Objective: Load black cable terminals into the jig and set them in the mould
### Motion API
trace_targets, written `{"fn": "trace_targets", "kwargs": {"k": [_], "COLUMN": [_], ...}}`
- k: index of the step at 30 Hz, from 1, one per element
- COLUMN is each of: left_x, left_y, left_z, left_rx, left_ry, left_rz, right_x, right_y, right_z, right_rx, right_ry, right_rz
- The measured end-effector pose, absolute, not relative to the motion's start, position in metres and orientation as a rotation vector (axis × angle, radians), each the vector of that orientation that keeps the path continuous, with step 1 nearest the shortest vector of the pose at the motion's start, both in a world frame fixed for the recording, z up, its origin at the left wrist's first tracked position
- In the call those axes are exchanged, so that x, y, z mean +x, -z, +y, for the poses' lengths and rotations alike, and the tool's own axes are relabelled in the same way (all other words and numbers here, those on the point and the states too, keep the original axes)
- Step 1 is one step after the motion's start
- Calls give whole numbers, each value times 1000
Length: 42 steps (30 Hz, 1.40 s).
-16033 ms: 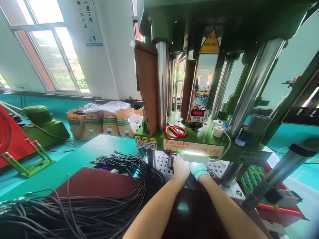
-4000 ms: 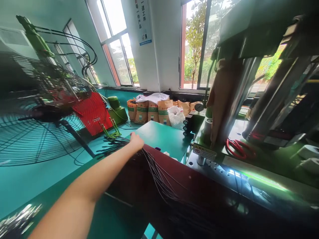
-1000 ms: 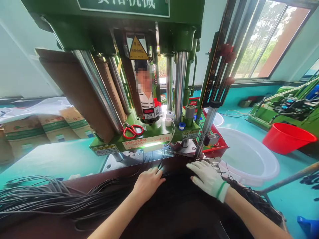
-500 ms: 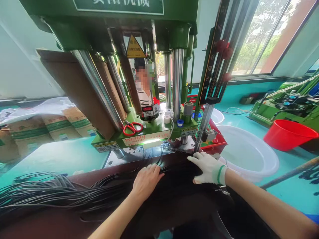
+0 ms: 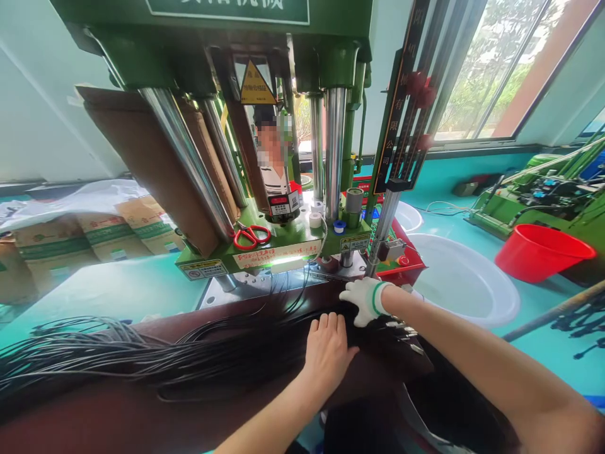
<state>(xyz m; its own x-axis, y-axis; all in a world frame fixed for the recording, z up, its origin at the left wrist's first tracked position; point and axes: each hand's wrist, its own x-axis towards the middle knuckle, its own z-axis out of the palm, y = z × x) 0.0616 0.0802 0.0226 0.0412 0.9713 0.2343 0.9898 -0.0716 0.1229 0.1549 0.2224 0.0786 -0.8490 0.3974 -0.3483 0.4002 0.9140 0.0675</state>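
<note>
A thick bundle of thin black cables (image 5: pixel 142 353) lies across the dark brown board (image 5: pixel 118 416) in front of a green press machine (image 5: pixel 265 126). My bare left hand (image 5: pixel 327 350) rests flat on the cables near the board's middle, fingers stretched out. My right hand (image 5: pixel 365 299), in a white glove with a green cuff, curls over the cables at the board's right end, just below the machine's plate; what it grips is hidden. Some cable ends run up under the lit green platen (image 5: pixel 278 255).
Red scissors (image 5: pixel 250 236) and tape rolls (image 5: pixel 314 219) sit on the platen. A white tub (image 5: pixel 460 277) and a red basin (image 5: pixel 541 252) stand to the right. Paper sacks (image 5: pixel 94 233) line the left wall. A person shows behind the machine columns.
My left hand slid to the right along the cables and came closer to me. My gloved right hand drew in to the left and curled over the cable ends.
</note>
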Motion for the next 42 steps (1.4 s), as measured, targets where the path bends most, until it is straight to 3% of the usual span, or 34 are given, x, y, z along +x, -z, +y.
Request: {"fn": "trace_targets", "kwargs": {"k": [5,11,17,23,28,30,38,40,42], "left_x": [60,54,64,41,7,-1,-7,-4,1], "left_y": [-27,-24,-21,-48,-52,-50,-79,-88,-93], "left_z": [79,67,72,84,119,128,125,116,103], "left_rx": [-2350,-2630,-2397,-2541,-2414,-2543,-2688,-2696,-2697], "left_ry": [388,362,364,580,209,147,595,665,767], "left_rz": [-2034,-1583,-1822,-1897,-2244,-2245,-2371,-2338,-2281], "right_x": [145,152,189,236,239,230,223,225,223], "right_y": [-86,-110,-85,-62,-31,-20,-14,-16,-21], "right_z": [219,207,211,168,105,97,119,116,111], "right_rx": [544,666,639,976,1036,1156,1318,1374,1440], "right_ry": [-90,-297,-198,-53,-60,39,513,882,1655], "right_rz": [2705,2905,2926,3314,3481,3435,3310,3294,3115]}}
